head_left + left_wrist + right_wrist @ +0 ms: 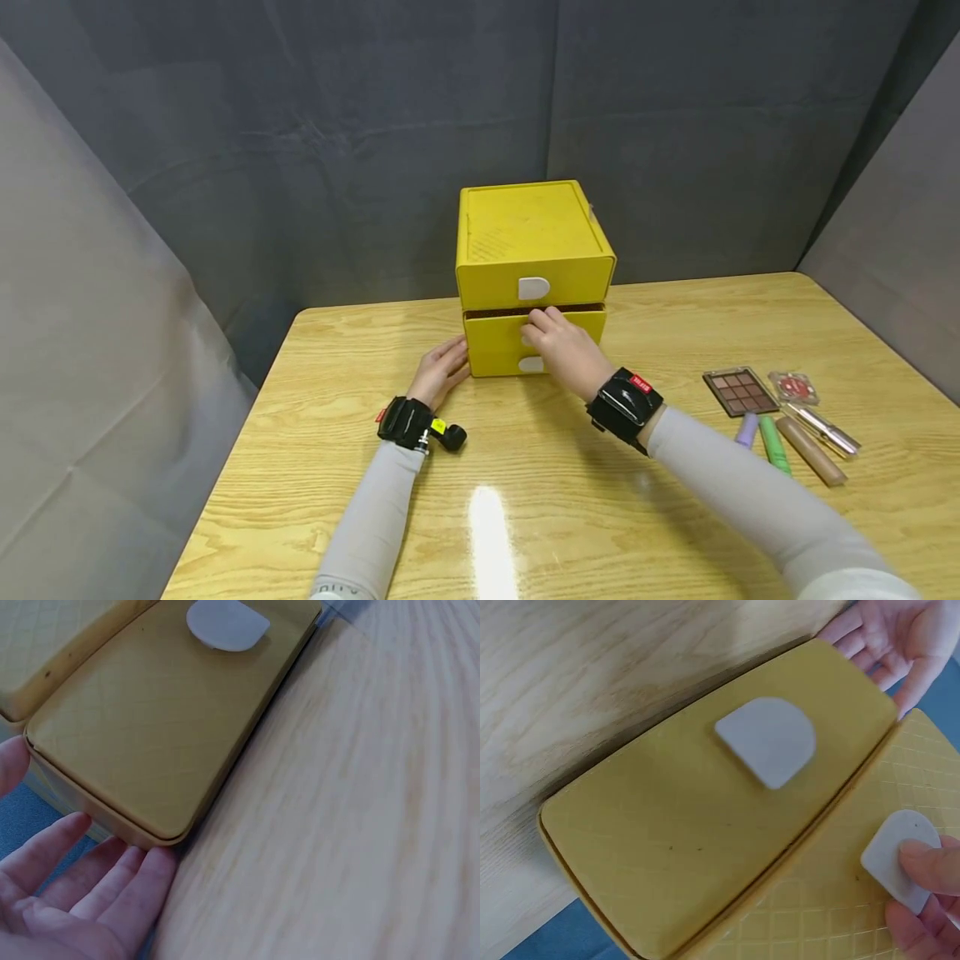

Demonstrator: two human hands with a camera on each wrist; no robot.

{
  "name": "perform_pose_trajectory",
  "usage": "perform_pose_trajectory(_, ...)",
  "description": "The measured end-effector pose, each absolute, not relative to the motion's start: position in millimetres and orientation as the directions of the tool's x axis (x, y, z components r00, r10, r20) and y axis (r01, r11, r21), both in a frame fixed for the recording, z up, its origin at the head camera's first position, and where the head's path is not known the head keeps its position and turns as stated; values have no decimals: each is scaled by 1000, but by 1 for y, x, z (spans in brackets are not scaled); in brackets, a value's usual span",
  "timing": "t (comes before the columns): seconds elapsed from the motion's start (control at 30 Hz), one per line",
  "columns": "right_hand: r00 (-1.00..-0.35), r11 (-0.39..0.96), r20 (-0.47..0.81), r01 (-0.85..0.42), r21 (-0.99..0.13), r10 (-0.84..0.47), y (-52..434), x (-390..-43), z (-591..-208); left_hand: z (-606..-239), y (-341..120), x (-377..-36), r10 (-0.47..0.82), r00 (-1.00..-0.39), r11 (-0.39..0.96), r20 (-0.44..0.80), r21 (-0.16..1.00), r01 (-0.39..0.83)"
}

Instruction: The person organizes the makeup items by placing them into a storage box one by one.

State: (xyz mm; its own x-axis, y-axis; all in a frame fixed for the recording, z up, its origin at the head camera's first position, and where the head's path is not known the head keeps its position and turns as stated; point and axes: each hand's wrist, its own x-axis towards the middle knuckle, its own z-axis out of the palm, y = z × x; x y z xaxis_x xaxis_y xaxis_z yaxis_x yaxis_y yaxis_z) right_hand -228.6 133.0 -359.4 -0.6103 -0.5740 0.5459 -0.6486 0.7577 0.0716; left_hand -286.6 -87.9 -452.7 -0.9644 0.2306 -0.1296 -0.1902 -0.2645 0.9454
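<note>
A yellow drawer cabinet (pixel 536 221) stands at the back of the table, with white tab handles on its fronts. My right hand (pixel 562 348) pinches the white tab (pixel 902 859) of the middle drawer between thumb and fingers. That drawer is pulled out a little, and a dark gap shows above its front. My left hand (pixel 440 369) rests against the cabinet's lower left side, fingers extended, fingertips at the edge by the bottom drawer (pixel 142 742). The bottom drawer's white tab (pixel 769 742) is untouched, as is the top drawer's tab (pixel 533 288).
To the right on the table (pixel 360 350) lie an eyeshadow palette (pixel 741 391), a small clear compact (pixel 794 387), a purple tube (pixel 747 430), a green tube (pixel 774 445), a brown tube (pixel 812 451) and a shiny slim tube (pixel 825 429). A grey curtain (pixel 360 150) hangs behind.
</note>
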Motion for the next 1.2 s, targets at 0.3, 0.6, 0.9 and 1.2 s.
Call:
perform_pose_trajectory(0.3,-610,742,516,-667,75,-601,132,-204,-352,-451,-90,-287,230,-965,-269,-128,944,-189)
perform_pose_trajectory(0.6,-548,705,542,-698,123,-637,132,-179,-351,-452,-89,-287,234,-964,-254,-125,950,-185)
perform_pose_trajectory(0.9,-528,689,537,-711,144,-658,130,-157,-351,-451,-88,-287,212,-968,-266,-134,945,-189)
perform_pose_trajectory(1.2,-504,674,537,-719,173,-676,129,-136,-354,-454,-87,-289,215,-967,-269,-134,944,-191)
